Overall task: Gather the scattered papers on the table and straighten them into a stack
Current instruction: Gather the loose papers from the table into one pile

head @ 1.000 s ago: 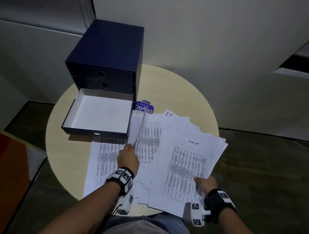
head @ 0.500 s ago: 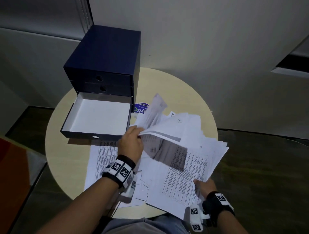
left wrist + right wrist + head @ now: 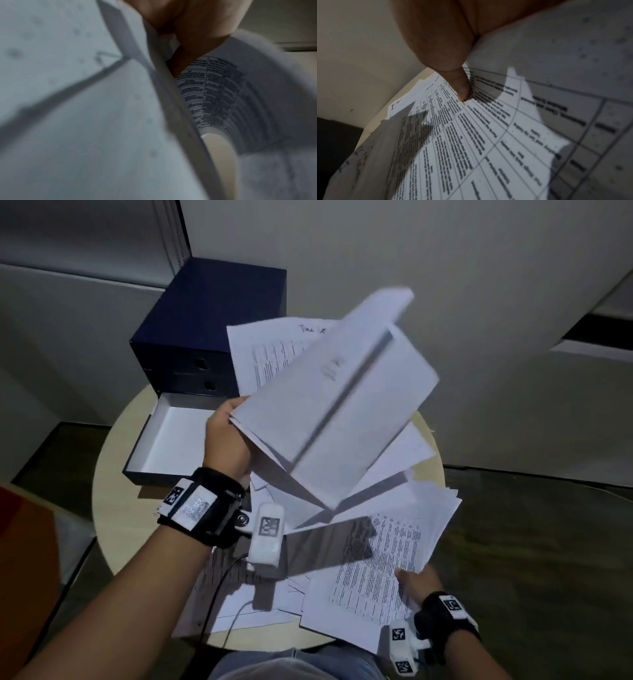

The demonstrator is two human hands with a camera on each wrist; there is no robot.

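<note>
My left hand (image 3: pixel 227 436) grips the edge of a bundle of white sheets (image 3: pixel 335 405) and holds it up in the air above the round table (image 3: pixel 113 484), blank backs toward me. In the left wrist view the fingers (image 3: pixel 193 31) pinch the bundle's edge (image 3: pixel 164 81). My right hand (image 3: pixel 416 580) holds the near right corner of a fanned pile of printed papers (image 3: pixel 376 566) lying on the table, thumb (image 3: pixel 453 75) pressed on the top sheet (image 3: pixel 488 142). More loose papers (image 3: pixel 239 597) lie under my left forearm.
A dark blue drawer box (image 3: pixel 212 326) stands at the back left of the table, its bottom drawer (image 3: pixel 178 440) pulled out and white inside. A grey wall rises behind. The floor around is dark, with an orange-red object (image 3: pixel 24 559) at the left.
My left hand has lifted a bundle of sheets from the table's middle up and to the right, so they now hang in the air. My right hand has stayed on the pile's corner.
</note>
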